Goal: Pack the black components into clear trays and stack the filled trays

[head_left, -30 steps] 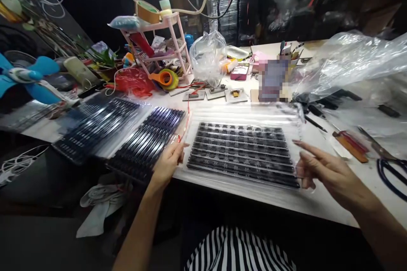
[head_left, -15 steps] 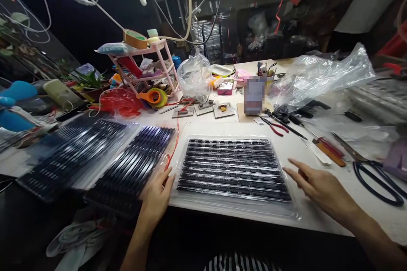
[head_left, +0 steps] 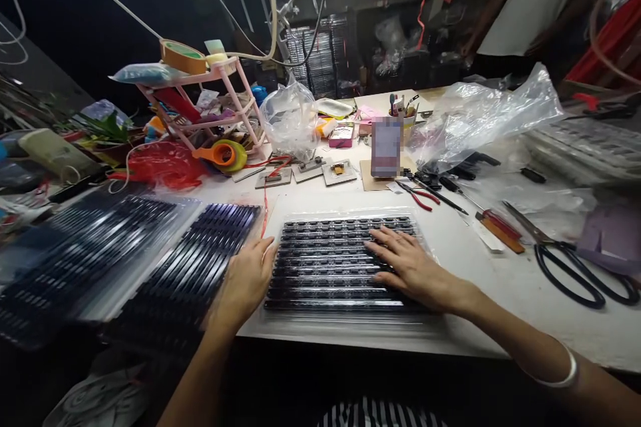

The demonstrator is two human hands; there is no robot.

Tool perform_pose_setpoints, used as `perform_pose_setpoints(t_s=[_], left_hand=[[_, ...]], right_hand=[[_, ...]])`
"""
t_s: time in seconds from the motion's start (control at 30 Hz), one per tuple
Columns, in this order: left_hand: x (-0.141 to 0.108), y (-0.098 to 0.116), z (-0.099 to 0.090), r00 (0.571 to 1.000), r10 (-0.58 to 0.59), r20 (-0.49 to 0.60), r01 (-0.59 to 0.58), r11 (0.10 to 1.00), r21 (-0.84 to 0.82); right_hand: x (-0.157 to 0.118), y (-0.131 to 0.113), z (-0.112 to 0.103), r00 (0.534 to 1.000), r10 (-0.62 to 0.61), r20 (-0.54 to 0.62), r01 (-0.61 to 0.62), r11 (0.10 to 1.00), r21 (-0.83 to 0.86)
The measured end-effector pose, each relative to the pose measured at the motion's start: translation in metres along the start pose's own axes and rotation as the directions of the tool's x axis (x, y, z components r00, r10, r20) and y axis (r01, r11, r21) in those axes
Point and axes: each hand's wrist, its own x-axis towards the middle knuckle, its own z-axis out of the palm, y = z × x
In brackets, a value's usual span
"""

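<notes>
A clear plastic tray [head_left: 425,235] lies in front of me, filled with rows of glossy black strip-like parts [head_left: 320,257]. My right hand [head_left: 408,267] rests palm down over the right part of the rows, its fingers spread. At the tray's left edge is my left hand [head_left: 248,280], thumb and forefinger slightly apart; its other fingers are partly hidden. Close to that hand, a second tray of black strips [head_left: 200,267] lies at an angle, and a further tray of strips [head_left: 105,247] is left of it.
Behind the tray are small metal plates [head_left: 338,173], a phone-like screen [head_left: 386,147] and red-handled pliers [head_left: 418,195]. Large scissors [head_left: 565,267] and screwdrivers [head_left: 501,223] lie right. A pink rack [head_left: 235,90] stands back left; crumpled plastic sheeting [head_left: 491,120] is back right. A person in white [head_left: 531,0] is beyond.
My right hand has moved left from beside the tray onto the black strips, fingers spreading. My left hand stays by the tray's left edge. The whole view has shifted slightly.
</notes>
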Motion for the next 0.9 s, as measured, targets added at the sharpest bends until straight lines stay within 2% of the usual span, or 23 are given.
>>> perform_pose_setpoints(t_s=[0.1,0.2,0.27,0.37,0.47,0.6,0.67,0.73,0.8,0.83,0.9], left_hand=[[0.009,0.006,0.012,0.997,0.072,0.027,-0.073,0.997,0.021],[0.015,0.013,0.033,0.987,0.150,0.057,-0.156,0.978,0.135],[0.017,0.016,0.049,0.973,0.211,0.095,-0.228,0.947,0.225],[0.017,0.017,0.065,0.954,0.273,0.126,-0.298,0.914,0.275],[0.016,0.019,0.071,0.950,0.289,0.120,-0.312,0.912,0.266],[0.020,0.015,0.073,0.970,0.214,0.111,-0.235,0.942,0.239],[0.024,0.002,0.077,0.972,0.222,0.075,-0.232,0.954,0.187],[0.026,-0.021,0.082,0.956,0.294,0.006,-0.293,0.952,0.085],[0.024,-0.050,0.086,0.929,0.366,-0.062,-0.369,0.928,-0.052],[0.021,-0.063,0.087,0.916,0.395,-0.066,-0.400,0.912,-0.096],[0.007,-0.084,0.085,0.888,0.436,-0.148,-0.455,0.879,-0.143]], right_hand=[[0.005,-0.010,0.016,1.000,-0.015,0.023,0.016,0.999,-0.038],[0.011,-0.018,0.023,0.999,-0.021,0.047,0.022,0.999,-0.029],[0.013,-0.019,0.022,0.997,-0.030,0.069,0.031,0.999,-0.008],[0.016,-0.017,0.013,0.990,-0.047,0.130,0.042,0.998,0.047],[0.019,-0.013,0.003,0.991,-0.028,0.131,0.014,0.994,0.109],[0.026,-0.005,0.001,0.996,0.063,0.064,-0.070,0.992,0.109],[0.025,0.002,0.002,0.997,0.058,0.058,-0.064,0.992,0.111],[0.016,0.009,0.002,0.996,0.091,0.027,-0.093,0.991,0.097],[-0.002,0.015,0.001,0.984,0.178,-0.013,-0.176,0.981,0.077],[-0.013,0.017,0.001,0.974,0.223,-0.031,-0.220,0.973,0.071],[-0.039,0.016,0.001,0.960,0.276,-0.047,-0.273,0.960,0.067]])
